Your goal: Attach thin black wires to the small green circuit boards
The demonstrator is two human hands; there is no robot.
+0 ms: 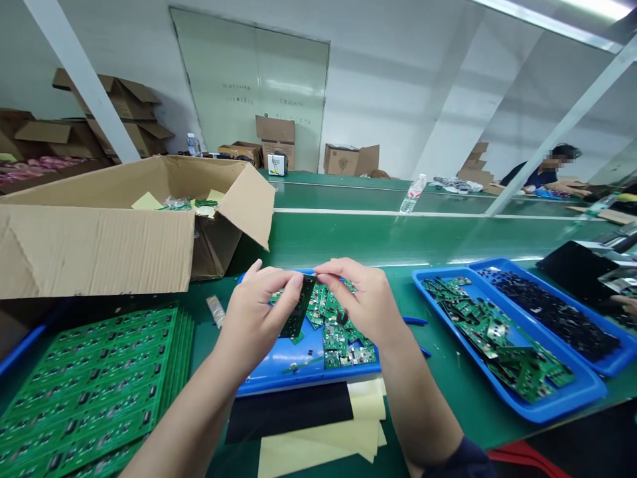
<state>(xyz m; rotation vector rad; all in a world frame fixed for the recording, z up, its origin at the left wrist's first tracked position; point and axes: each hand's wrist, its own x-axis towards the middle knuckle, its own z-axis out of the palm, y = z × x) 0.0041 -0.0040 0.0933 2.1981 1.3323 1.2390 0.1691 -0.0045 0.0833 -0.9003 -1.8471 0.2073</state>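
two hands on one dark strip, above the blue tray

both hands meet at frame centre. left hand (259, 315) pinches a narrow dark rectangular strip (299, 309) around its middle, fingers closed on it. right hand (367, 302) pinches the strip's top end between thumb and forefinger tips, other fingers curled down. strip stands near upright, top leaning a bit right, held in the air over the shallow blue plastic tray (276, 372), not touching it. small dark bit shows under the right fingers; can't tell what it is.

that tray holds a loose heap of small green circuit boards (343, 338), mostly on its right half. just in front of the tray: flat black sheet (288, 411) lying on pale yellow paper sheets (323, 445).

left side: stack of large green circuit board panels (94, 388). behind it, an open brown cardboard box (99, 239), flaps out. small clear packet (216, 311) lies between the panel stack and the tray.

right side: second blue tray (557, 405) loaded with green boards, right against a third blue tray (616, 362) loaded with small black parts.

everything sits on a green work surface (373, 242). clear water bottle (413, 194) stands well behind the hands. a person (545, 174) sits at far right, well apart.
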